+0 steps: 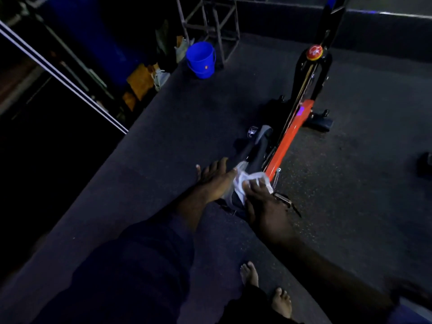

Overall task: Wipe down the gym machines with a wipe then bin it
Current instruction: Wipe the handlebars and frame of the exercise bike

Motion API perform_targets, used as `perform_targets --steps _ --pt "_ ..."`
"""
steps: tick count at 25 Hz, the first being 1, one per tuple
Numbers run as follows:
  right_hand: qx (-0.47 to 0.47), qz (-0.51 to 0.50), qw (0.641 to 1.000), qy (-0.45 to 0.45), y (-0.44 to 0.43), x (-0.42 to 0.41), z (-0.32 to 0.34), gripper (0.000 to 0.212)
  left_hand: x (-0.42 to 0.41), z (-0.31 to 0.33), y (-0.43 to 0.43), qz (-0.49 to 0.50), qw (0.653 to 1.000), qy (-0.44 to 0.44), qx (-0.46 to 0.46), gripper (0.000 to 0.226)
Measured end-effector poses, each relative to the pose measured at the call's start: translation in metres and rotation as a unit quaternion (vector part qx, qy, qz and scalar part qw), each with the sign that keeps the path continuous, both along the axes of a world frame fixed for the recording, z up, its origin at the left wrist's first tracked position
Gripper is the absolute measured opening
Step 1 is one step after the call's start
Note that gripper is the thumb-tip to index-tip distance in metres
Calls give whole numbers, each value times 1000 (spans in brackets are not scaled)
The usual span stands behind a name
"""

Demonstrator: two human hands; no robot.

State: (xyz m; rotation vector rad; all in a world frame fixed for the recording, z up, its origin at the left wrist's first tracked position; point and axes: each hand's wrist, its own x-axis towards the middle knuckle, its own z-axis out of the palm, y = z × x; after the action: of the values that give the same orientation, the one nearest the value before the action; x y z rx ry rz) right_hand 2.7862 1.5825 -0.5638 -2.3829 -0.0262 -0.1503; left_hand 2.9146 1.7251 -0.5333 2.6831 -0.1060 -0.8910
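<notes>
An exercise bike with an orange and black frame [288, 139] stands on the dark floor in the middle of the head view. Its black saddle [256, 157] lies just ahead of my hands. My right hand [264, 202] presses a crumpled white wipe [247, 180] onto the rear of the saddle, fingers spread over it. On the saddle's left side rests my left hand [214, 178], fingers extended, touching the edge of the wipe.
A blue bucket [201, 60] stands on the floor at the back, next to a metal frame [210, 22]. Shoes and clutter line the left wall [149, 78]. My bare feet [266, 288] are at the bottom. A dark object [424, 166] sits at the right edge.
</notes>
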Motion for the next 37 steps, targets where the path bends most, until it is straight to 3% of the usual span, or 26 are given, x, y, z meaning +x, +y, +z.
perform_targets --steps 3,6,8,10,14,17,21,22,25,27,29,30,33,35,37 --pt "-78 67 993 -61 -14 14 7 38 4 -1 0 7 1000 1 -16 64" --pt "-148 42 988 -26 -31 72 16 31 7 0 2 6 999 18 -29 60" --pt "-141 65 986 -65 -22 81 21 21 12 4 1 23 998 43 -47 58" --pt "-38 65 997 -7 5 54 24 29 13 8 3 57 992 79 -86 66" --pt "-93 -10 995 -24 25 24 28 25 13 16 13 74 976 115 -171 72" --pt "-105 -76 991 -27 23 58 25 39 12 17 13 68 975 97 -188 76" --pt "-194 89 972 -94 37 3 -4 35 13 6 15 -36 991 51 -119 73" --pt "-170 61 979 -90 33 -13 -9 39 13 2 16 -64 993 45 -87 76" --pt "-67 -181 980 -45 45 -28 -10 39 12 -7 16 -131 991 38 -15 94" --pt "29 -330 943 23 74 -19 -1 38 10 -6 15 -133 990 37 -14 97" --pt "118 -446 882 93 85 -8 12 38 9 -3 13 -117 992 42 -16 95" --pt "132 -469 861 143 82 -7 18 36 7 -2 12 -117 992 42 -7 94" --pt "144 -426 872 191 53 -20 29 25 -1 12 1 -145 989 5 -30 85" --pt "247 -409 859 184 28 -33 47 15 -11 34 -17 -161 976 1 -149 76" --pt "394 -414 806 151 -6 -46 75 14 -25 59 -43 -102 955 39 -274 62"
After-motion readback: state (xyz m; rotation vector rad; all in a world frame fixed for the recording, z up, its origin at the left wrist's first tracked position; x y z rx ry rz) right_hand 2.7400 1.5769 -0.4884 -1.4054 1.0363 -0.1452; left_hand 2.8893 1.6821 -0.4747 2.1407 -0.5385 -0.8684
